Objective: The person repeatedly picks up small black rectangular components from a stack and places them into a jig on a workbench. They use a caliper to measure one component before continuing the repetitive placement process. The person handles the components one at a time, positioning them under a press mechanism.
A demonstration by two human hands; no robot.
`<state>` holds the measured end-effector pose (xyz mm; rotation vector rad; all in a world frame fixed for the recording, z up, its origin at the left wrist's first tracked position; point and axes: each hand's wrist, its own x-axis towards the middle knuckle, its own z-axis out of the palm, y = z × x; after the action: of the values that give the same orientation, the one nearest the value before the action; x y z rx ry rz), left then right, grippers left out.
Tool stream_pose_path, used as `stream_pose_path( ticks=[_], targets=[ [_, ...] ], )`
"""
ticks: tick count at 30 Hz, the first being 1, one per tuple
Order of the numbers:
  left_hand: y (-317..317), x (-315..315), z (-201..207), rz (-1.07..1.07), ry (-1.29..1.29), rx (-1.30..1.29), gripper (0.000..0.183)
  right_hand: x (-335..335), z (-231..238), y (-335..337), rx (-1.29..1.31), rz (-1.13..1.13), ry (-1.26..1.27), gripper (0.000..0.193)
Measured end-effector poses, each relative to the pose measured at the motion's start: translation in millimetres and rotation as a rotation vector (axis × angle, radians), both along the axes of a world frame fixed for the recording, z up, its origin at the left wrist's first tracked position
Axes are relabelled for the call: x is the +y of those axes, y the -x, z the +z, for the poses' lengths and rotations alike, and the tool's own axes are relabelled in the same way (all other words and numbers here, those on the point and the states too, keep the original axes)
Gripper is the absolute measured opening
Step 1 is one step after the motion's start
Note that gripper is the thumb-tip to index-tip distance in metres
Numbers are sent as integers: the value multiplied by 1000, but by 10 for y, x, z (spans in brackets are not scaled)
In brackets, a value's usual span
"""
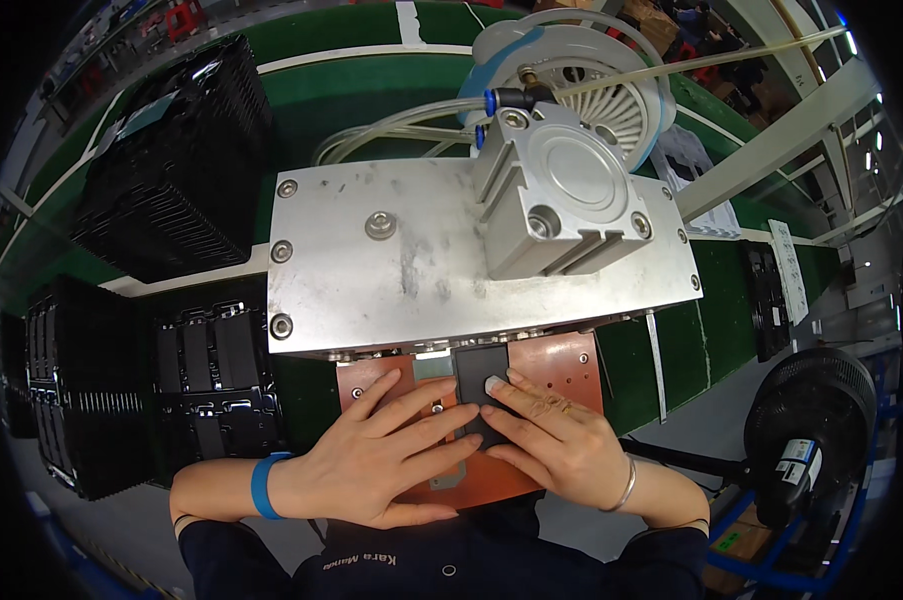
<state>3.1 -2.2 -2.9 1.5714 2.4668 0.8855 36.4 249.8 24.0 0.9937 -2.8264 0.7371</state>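
Observation:
A dark grey, flat rectangular piece (482, 366) lies on a copper-orange plate (558, 362) at the front of a metal press. My left hand (376, 460) rests over the plate with fingers stretched and spread, their tips at the piece's left edge. From the other side, my right hand (561, 440) lays its extended fingertips on top of the same piece. One right fingertip looks white. The piece's far end reaches the press's front edge. Fingers hide part of its near end.
The silver press block (401, 270) carries an air cylinder (571, 180) with clear hoses. Behind it stands a white fan (611, 90). Black tray stacks (191, 170) and black trays (211, 350) line the left. A black fan (811, 410) stands at the right.

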Motion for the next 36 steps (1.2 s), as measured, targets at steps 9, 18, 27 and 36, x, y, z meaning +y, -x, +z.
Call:
stream_pose_path(
  ticks=[9, 18, 27, 36],
  targets=[
    [13, 3, 34, -19, -61, -14, 56, -62, 191, -32, -955, -427, 1309, 41],
    [-107, 33, 179, 332, -403, -234, 26, 20, 16, -72, -832, -452, 1038, 52],
    [-166, 170, 250, 361, -362, -830, 19, -264, -52, -433, -567, -344, 976, 55],
    [-249, 32, 350, 355, -283, -707, 29, -4, 336, -183, -655, -164, 820, 61]
  ],
)
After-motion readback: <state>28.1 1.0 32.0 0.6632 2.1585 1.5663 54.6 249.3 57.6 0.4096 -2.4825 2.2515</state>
